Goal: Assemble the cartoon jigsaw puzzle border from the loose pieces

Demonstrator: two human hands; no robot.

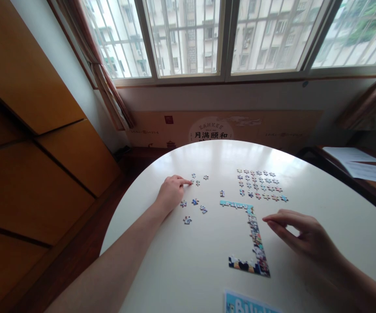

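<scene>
My left hand (172, 191) reaches over the white table, index finger stretched out and the other fingers bent. Its fingertip is at a small jigsaw piece (193, 181), touching or just beside it; I cannot tell which. Several loose pieces lie around it, among them a blue-and-orange piece (195, 201) and one nearer me (187, 220). My right hand (305, 232) hovers right of the partly joined puzzle border (255, 234), thumb and index fingertip pinched together with nothing visible between them. The border forms a top strip, right side and bottom strip. A single piece (222, 193) sits above its upper left end.
Rows of loose jigsaw pieces (260, 184) are laid out behind the border. A blue printed card or box (249, 303) lies at the near edge of view. Papers (357, 163) rest on a side surface at right. Wooden cabinets (38, 182) stand left of the round table (161, 269).
</scene>
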